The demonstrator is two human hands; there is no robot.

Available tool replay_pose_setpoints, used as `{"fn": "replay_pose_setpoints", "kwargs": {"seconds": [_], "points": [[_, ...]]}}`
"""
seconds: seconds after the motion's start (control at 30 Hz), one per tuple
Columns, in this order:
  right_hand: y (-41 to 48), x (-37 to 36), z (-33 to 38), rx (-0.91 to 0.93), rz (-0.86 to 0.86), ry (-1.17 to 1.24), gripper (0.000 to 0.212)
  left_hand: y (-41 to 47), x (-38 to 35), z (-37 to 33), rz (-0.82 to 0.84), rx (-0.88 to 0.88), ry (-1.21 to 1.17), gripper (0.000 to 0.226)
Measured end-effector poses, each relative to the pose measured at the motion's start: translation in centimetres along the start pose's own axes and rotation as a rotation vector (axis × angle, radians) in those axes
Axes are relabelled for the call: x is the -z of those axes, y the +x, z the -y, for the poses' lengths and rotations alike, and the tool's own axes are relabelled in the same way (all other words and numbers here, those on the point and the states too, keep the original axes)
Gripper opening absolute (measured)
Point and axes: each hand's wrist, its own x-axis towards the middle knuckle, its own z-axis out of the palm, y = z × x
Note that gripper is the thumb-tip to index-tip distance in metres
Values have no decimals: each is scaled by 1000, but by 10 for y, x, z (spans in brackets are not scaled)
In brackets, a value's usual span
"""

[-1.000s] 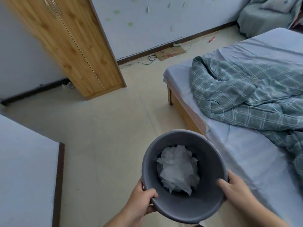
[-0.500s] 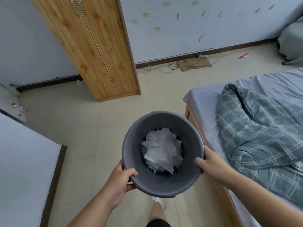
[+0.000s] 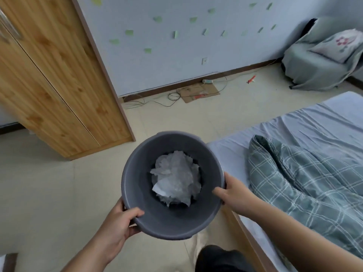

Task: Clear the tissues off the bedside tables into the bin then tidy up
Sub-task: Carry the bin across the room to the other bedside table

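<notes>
A round grey plastic bin [image 3: 137, 169] hangs in the air in front of me, over the floor beside the bed. Crumpled white tissues [image 3: 175, 176] fill its bottom. My left hand [image 3: 119, 220] grips the near left rim, thumb inside the bin. My right hand [image 3: 233, 193] holds the right rim, fingers curled over the edge. No bedside table is in view.
A bed [image 3: 306, 124] with a pale sheet and a green checked duvet [image 3: 306, 185] lies at the right. A wooden wardrobe [image 3: 51, 79] stands at the left. Cables and flat cardboard [image 3: 198, 93] lie by the far wall, and a covered seat [image 3: 322, 61] fills the far right corner.
I have walked forward along the bed with the bin in both hands, and my view has turned right. The wardrobe and far wall are closer, and the white surface at the left has left view.
</notes>
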Motion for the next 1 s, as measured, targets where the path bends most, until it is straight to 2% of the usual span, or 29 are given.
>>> {"fn": "replay_pose_setpoints", "kwargs": {"seconds": [0.27, 0.53, 0.73, 0.9, 1.0], "points": [[185, 39, 17, -83, -34, 142, 21, 165, -44, -115, -42, 57, 58, 49], [359, 118, 118, -30, -15, 152, 24, 297, -57, -263, -48, 0, 39, 49], [481, 141, 168, -1, -90, 152, 25, 419, -53, -352, -13, -17, 28, 44], [566, 133, 189, -100, -140, 200, 25, 540, -47, -415, 44, 39, 135, 40], [593, 158, 197, -163, -178, 227, 26, 589, -72, -463, 120, 72, 222, 41]]}}
